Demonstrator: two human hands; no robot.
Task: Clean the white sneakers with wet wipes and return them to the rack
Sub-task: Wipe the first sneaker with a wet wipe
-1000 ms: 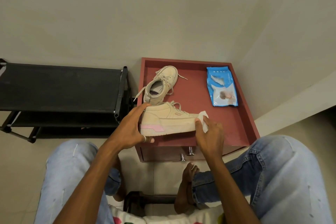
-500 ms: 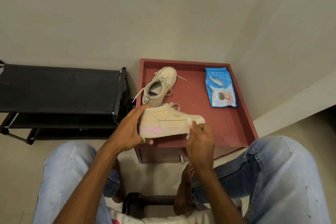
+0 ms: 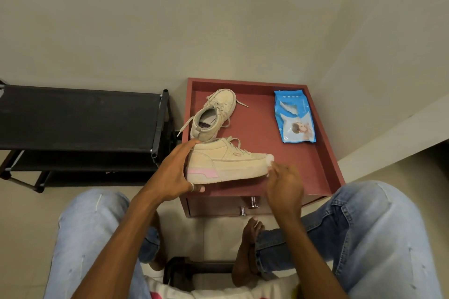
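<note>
A cream sneaker with a pink heel stripe [image 3: 226, 161] lies on its side at the front of the red table [image 3: 315, 165], toe pointing right. My left hand [image 3: 176, 172] grips its heel, thumb under the sole and fingers over the top. My right hand [image 3: 283, 183] pinches a white wet wipe [image 3: 270, 160] against the toe end of the sole. The second sneaker [image 3: 213, 116] stands behind it, toe pointing away, laces trailing. A blue pack of wet wipes [image 3: 294, 116] lies at the table's back right.
A black shoe rack [image 3: 80, 116] stands to the left of the table, with bare shelves. The table has a raised rim and a drawer with metal knobs [image 3: 247, 205] at the front. My knees in light jeans flank the table; walls close in behind and to the right.
My right hand with the wipe slid left along the sole half a second ago and is now back at the toe. The left hand keeps its hold on the heel.
</note>
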